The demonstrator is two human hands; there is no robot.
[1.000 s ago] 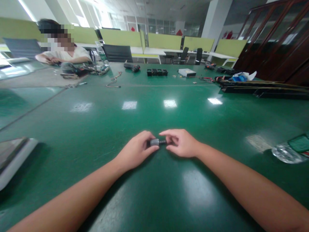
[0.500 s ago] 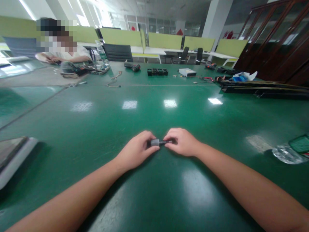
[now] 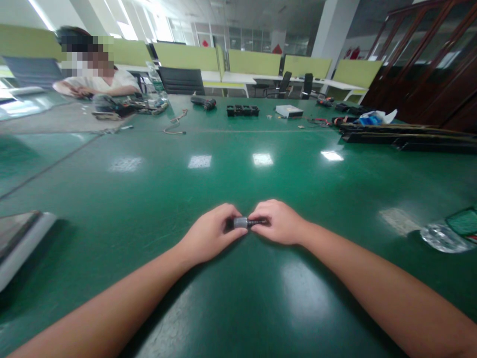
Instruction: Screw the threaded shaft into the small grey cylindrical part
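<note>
Between thumb and fingers, my left hand (image 3: 216, 231) grips a small grey cylinder (image 3: 240, 222) above the green table. A thin dark ridged shaft (image 3: 264, 222) points to the right from the cylinder's end. My right hand (image 3: 278, 222) is closed in a pinch on that shaft, fingertips right beside the cylinder. The two parts lie in one line, roughly level. Fingers hide the cylinder's left end and some of the shaft, so its exact kind cannot be made out.
A flat light-edged object (image 3: 26, 243) lies at the left, a clear plastic bottle (image 3: 445, 237) at the right. Along the far side are a power drill (image 3: 203, 103), a black slotted part (image 3: 243, 110), a silver box (image 3: 289, 111), a cable (image 3: 174, 124) and a seated person (image 3: 100, 82).
My right hand has shifted slightly left along the shaft, closer to the cylinder. Both hands and the held piece sit a touch lower in the view.
</note>
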